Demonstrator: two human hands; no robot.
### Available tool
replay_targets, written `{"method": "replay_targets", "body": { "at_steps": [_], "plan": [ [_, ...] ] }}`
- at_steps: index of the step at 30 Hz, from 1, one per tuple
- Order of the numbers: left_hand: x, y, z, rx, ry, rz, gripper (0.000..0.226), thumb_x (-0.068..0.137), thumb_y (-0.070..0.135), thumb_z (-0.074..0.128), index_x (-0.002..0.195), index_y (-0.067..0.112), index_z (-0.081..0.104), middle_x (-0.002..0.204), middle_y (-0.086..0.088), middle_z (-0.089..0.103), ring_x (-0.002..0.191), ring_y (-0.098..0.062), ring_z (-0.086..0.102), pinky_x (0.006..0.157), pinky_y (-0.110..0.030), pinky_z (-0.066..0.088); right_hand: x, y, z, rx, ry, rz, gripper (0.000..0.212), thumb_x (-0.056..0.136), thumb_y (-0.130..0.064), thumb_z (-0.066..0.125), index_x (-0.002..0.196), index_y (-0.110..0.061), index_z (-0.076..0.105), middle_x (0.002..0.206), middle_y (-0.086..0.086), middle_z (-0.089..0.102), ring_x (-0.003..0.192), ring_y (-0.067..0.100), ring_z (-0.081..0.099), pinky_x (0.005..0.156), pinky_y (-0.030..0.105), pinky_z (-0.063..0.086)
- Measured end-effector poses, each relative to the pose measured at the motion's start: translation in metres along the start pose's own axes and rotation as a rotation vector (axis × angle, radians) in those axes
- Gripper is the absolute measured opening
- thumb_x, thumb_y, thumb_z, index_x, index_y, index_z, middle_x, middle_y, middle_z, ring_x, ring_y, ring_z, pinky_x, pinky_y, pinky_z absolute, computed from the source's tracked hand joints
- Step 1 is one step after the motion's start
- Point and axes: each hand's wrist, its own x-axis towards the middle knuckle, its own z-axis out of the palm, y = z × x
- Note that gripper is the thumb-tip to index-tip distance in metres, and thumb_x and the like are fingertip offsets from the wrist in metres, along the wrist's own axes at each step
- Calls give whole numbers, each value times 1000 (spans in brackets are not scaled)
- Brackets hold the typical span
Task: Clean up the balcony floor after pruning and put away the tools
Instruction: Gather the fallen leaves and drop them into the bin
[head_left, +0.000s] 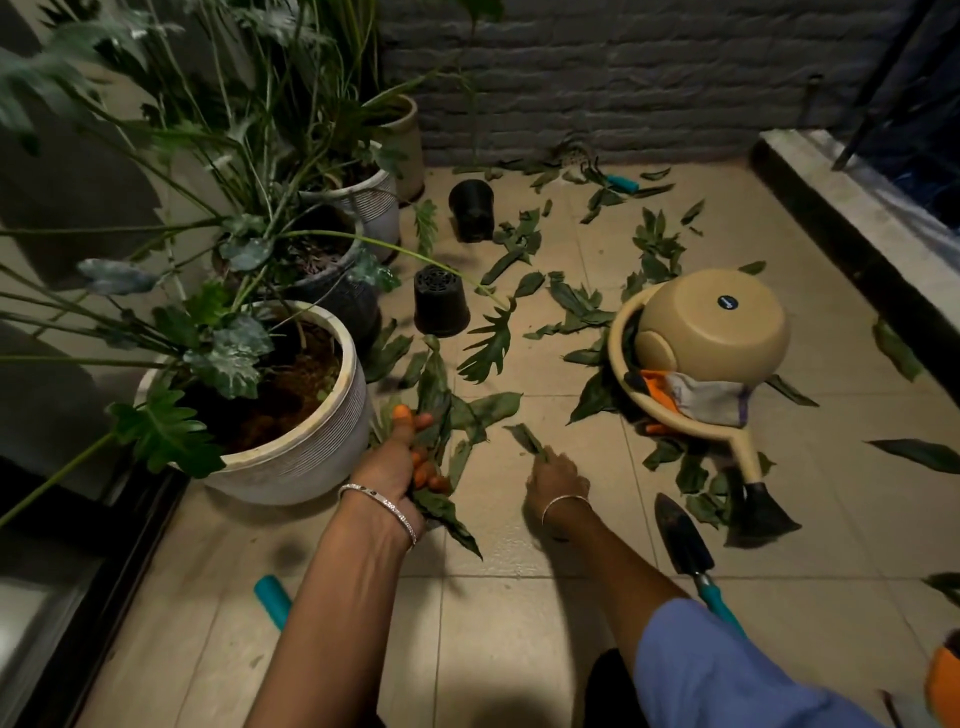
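Cut green leaves (574, 306) lie scattered over the beige tiled floor (519, 623). My left hand (402, 457) grips a bunch of leaves (441, 410) beside the big white pot. My right hand (556, 478) reaches to the floor and pinches a single leaf (527, 439). A hand trowel (685, 548) with a teal handle lies by my right forearm. A beige dustpan (675, 415) holds gloves (701, 395) and an overturned beige bowl (714, 325). A dark brush head (761, 514) lies at the dustpan handle's end.
Several potted plants, with a large white pot (291, 441) nearest, line the left side. Two black plastic pots (440, 306) sit upturned mid-floor. Teal-handled tools lie near the back wall (621, 182) and at the lower left (272, 600). A raised ledge (857, 218) borders the right.
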Motion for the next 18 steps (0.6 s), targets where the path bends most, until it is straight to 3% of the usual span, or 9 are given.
{"method": "replay_targets", "body": {
  "at_steps": [3, 6, 8, 10, 13, 16, 18],
  "plan": [
    [0, 5, -6, 2, 15, -34, 43, 98, 53, 44, 81, 15, 55, 37, 6, 25, 26, -7, 20, 35, -11, 24, -19, -11, 4, 310, 195, 64, 31, 98, -13, 47, 125, -10, 61, 123, 14, 64, 111, 30, 60, 92, 32, 49],
    [1, 5, -6, 56, -1, -55, 36, 94, 45, 55, 77, 14, 57, 39, 5, 25, 27, -8, 21, 37, -13, 22, -62, -28, -20, 679, 442, 84, 24, 95, -7, 56, 112, -11, 73, 102, 10, 73, 94, 23, 68, 80, 18, 48],
    [3, 1, -4, 107, -37, -58, 32, 91, 41, 61, 76, 14, 58, 41, 5, 26, 28, -8, 21, 36, -13, 22, -98, -41, -42, 919, 573, 18, 24, 92, 0, 57, 107, -13, 70, 88, 3, 72, 79, 7, 69, 65, 7, 47],
    [5, -4, -2, 157, -71, -67, 31, 91, 41, 62, 78, 13, 60, 43, 5, 26, 29, -8, 21, 35, -14, 24, -126, -46, -57, 1122, 584, -27, 37, 92, 4, 56, 119, -21, 59, 85, 0, 69, 68, 0, 67, 56, 11, 50],
    [9, -14, 3, 191, -110, -51, 31, 94, 39, 58, 77, 13, 60, 41, 5, 25, 28, -8, 21, 33, -14, 25, -135, -26, -62, 1454, 503, 81, 56, 94, 9, 48, 133, -32, 53, 92, 10, 66, 67, 15, 66, 61, 25, 56],
    [7, -25, 9, 206, -150, -52, 29, 96, 37, 55, 77, 14, 58, 39, 6, 23, 28, -7, 20, 33, -13, 24, -134, 19, -70, 1643, 405, 338, 49, 96, 11, 38, 127, -24, 52, 96, 14, 59, 60, 19, 64, 51, 23, 53],
    [6, -32, 12, 215, -177, -53, 28, 96, 36, 55, 78, 15, 58, 39, 6, 24, 28, -7, 21, 33, -14, 25, -140, 52, -81, 1711, 392, 444, 40, 97, 11, 36, 122, -15, 53, 82, 11, 59, 50, 15, 61, 41, 19, 46]
  ]
}}
